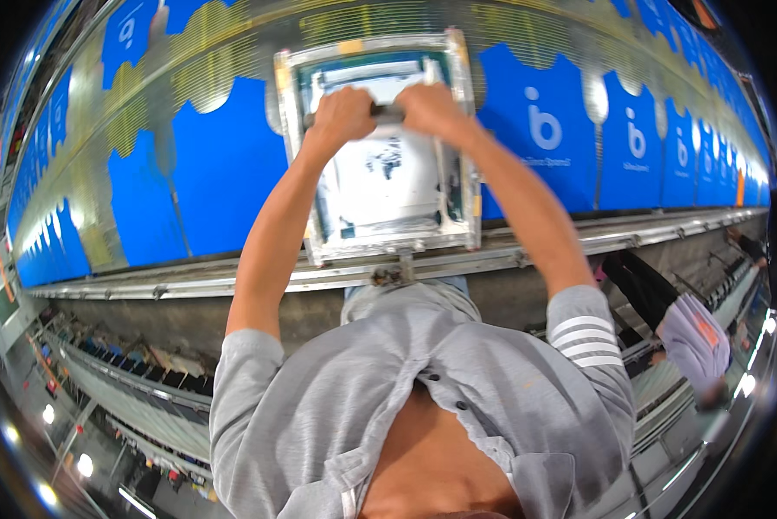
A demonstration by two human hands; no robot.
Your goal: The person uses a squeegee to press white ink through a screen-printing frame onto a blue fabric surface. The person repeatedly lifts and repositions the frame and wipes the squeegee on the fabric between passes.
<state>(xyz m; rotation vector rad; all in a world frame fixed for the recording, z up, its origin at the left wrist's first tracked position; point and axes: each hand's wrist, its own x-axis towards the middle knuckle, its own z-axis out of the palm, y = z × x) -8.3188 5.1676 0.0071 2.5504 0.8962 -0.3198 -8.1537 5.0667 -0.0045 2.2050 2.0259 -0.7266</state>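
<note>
A screen-printing frame [476, 203] with pale metal edges lies on the long table in front of me. Its mesh is mostly white with ink, and dark specks show near the middle. Both my hands grip a dark-handled squeegee [390, 115] across the upper half of the screen. My left hand [345, 114] is closed round its left part, my right hand [425, 108] round its right part. The squeegee's blade is hard to make out. Whatever lies beneath the frame is hidden.
Blue shirt panels [224, 169] lie along the table to the left. To the right, more blue panels [540, 130] bear white prints. A metal rail [613, 227] runs along the near edge. Another person [695, 337] is at the right, by a neighbouring table.
</note>
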